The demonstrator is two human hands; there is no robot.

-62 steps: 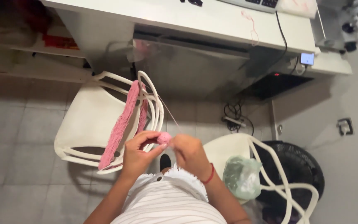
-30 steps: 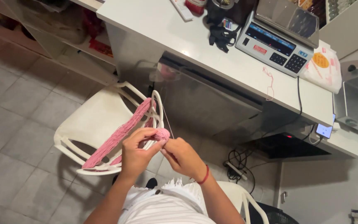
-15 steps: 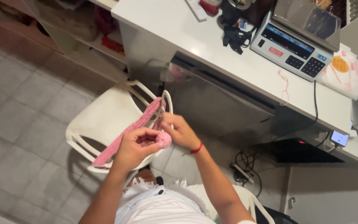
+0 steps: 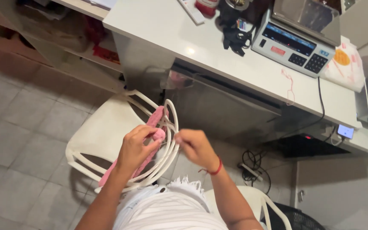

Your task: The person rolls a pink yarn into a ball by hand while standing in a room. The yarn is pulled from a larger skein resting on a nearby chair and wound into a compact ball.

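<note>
Left hand (image 4: 138, 147): forearm rose from 7 o'clock, fingers curled, grip closed on the end of the pink knitted strip (image 4: 155, 123). Strip ran toward 7 o'clock across the white plastic chair (image 4: 103, 132). Right hand (image 4: 196, 147): forearm rose from 5 o'clock, knuckles up, fingertips pinched narrow just beside the strip's end; what they held could not be told. Desk (image 4: 218, 55) at 12 o'clock carried a weighing scale (image 4: 297, 40).
</note>
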